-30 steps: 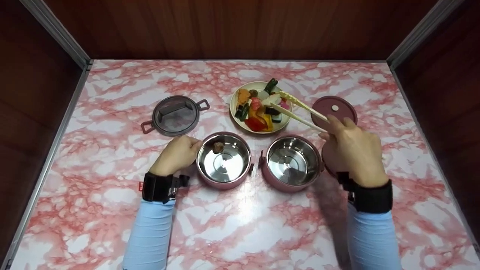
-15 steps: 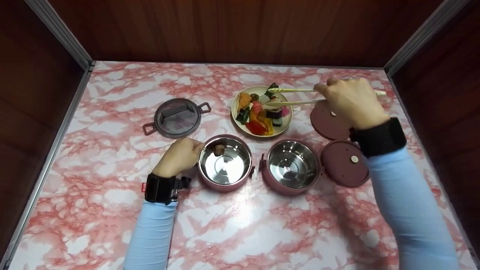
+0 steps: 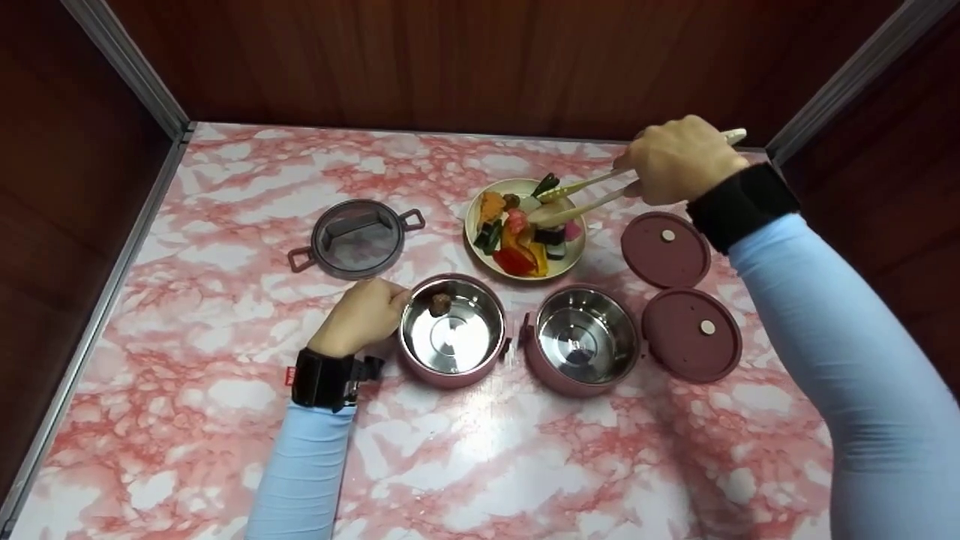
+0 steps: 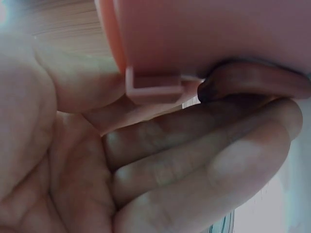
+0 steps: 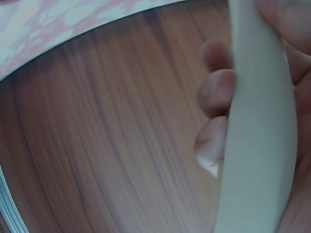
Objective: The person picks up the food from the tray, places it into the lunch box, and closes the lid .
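Diagonally across the far part of the table (image 3: 480,465), a pair of pale tongs (image 3: 600,201) reaches over a plate of mixed food (image 3: 491,259), its long axis running from the butt at far right down to the tips at left, a little nearer the person. The two tips point left and stand apart above the plate's right half; whether either touches the food cannot be told. A right hand (image 3: 675,159) grips the tongs, fingers curled around the pale handle.

Well to the left and nearer, a left hand (image 3: 361,315) holds the left pot (image 3: 450,377) by its left side, thumb against the wall near the rim and fingers beneath the handle. The hands are well apart. Inside that upright pot, a brown lump (image 3: 440,304) sits toward the far left of the shiny floor. Just to its right stands the right pot (image 3: 577,384), also upright. A glass lid (image 3: 367,247) lies at far left, its bar rising gently to the right, while the far pink lid (image 3: 656,251) and the near pink lid (image 3: 686,349) lie close together at right.
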A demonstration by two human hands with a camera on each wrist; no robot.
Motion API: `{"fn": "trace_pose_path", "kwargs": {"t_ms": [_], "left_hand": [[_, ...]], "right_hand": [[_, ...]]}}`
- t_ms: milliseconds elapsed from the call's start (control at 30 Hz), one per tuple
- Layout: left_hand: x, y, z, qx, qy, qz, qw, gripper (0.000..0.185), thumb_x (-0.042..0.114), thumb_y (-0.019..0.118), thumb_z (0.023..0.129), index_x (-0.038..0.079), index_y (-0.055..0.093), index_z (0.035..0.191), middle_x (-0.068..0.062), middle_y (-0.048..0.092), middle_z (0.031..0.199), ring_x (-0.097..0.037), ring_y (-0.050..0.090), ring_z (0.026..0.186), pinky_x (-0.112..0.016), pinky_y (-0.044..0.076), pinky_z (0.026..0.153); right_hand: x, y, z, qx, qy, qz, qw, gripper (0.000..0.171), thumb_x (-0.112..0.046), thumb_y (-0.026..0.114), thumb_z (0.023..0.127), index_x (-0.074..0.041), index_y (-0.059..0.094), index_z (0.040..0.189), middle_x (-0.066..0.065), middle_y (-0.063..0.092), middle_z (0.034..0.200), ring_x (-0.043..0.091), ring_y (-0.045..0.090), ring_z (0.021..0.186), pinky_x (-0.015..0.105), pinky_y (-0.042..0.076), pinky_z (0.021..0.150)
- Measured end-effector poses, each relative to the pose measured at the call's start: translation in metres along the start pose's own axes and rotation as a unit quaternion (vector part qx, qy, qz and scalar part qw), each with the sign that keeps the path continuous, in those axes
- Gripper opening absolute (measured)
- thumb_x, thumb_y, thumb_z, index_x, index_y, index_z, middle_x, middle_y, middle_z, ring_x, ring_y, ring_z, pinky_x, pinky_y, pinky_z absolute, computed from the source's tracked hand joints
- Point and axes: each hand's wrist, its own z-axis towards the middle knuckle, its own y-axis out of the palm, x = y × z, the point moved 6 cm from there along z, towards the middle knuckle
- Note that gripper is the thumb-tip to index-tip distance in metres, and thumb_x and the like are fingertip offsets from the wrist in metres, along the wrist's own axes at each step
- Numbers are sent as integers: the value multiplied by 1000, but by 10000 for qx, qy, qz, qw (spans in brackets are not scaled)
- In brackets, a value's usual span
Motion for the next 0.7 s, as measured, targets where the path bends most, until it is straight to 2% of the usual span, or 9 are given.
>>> {"fn": "trace_pose_path", "kwargs": {"t_ms": [133, 433, 700], "left_hand": [[0, 0, 0, -19, -22, 7, 10000, 41, 23, 51, 103, 11, 61, 65, -5, 58, 66, -23, 58, 71, -41, 48, 73], [1, 2, 4, -15, -40, 22, 10000, 42, 23, 51, 103, 13, 59, 63, -5, 57, 65, -24, 58, 71, -41, 49, 74], [1, 3, 8, 14, 40, 17, 10000, 42, 22, 52, 103, 13, 56, 62, -5, 56, 64, -24, 57, 70, -41, 48, 73]], "right_hand": [[-1, 0, 10, -94, -141, -210, 9996, 36, -18, 73, 74, -18, 76, 111, 10, 69, 78, 29, 57, 59, 48, 45, 52], [1, 6, 15, -98, -225, -384, 9990, 26, -21, 73, 78, -13, 77, 102, 8, 63, 68, 28, 55, 57, 50, 46, 53], [12, 4, 8, -57, 104, -98, 9999, 8, -22, 71, 80, -16, 74, 85, 5, 60, 64, 27, 54, 56, 49, 43, 52]]}}
